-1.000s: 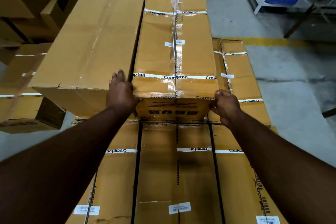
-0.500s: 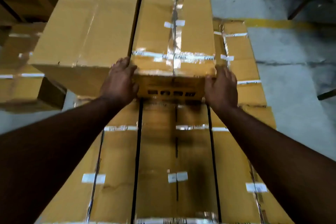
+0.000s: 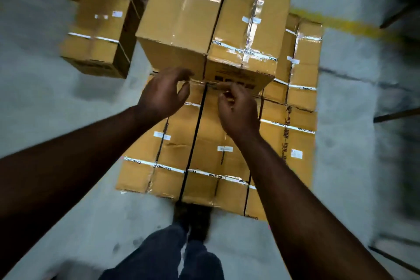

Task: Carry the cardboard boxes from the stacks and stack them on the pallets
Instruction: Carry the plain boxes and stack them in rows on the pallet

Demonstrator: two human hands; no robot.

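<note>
**On the lower layer of boxes: two stacked, both hands loose**

On top of the lower layer of boxes (image 3: pixel 218 143), toward its far edge: two cartons side by side, long sides touching. Right of the pair, the taped Crompton box (image 3: pixel 252 27), clear tape down its middle and printed white tape across its near end, symbols on its near face. Left of it, the plain cardboard box (image 3: pixel 181 16), a little wider, its left side jutting out past the left edge of the layer beneath. At the far right edge of the layer, one more taped box (image 3: pixel 304 59) showing lower down beside the Crompton box.

Just in front of the two upper cartons: left hand (image 3: pixel 162 95), fingers loosely curled and apart, clamped on nothing, hovering at the near bottom corner of the plain box. Right hand (image 3: pixel 236 109), fingers likewise relaxed and curled, gripping nothing, just before the near face of the Crompton box. Contact with the cartons impossible to tell through the motion blur.

On the grey floor (image 3: pixel 56 120), off to the left and apart from the stack: a separate taped box (image 3: pixel 100 32). At the near edge of the layer: a dark shoe (image 3: pixel 193 220) and dark trouser legs (image 3: pixel 163 257). Beyond the far right corner, a yellow floor line (image 3: pixel 354 24).
</note>
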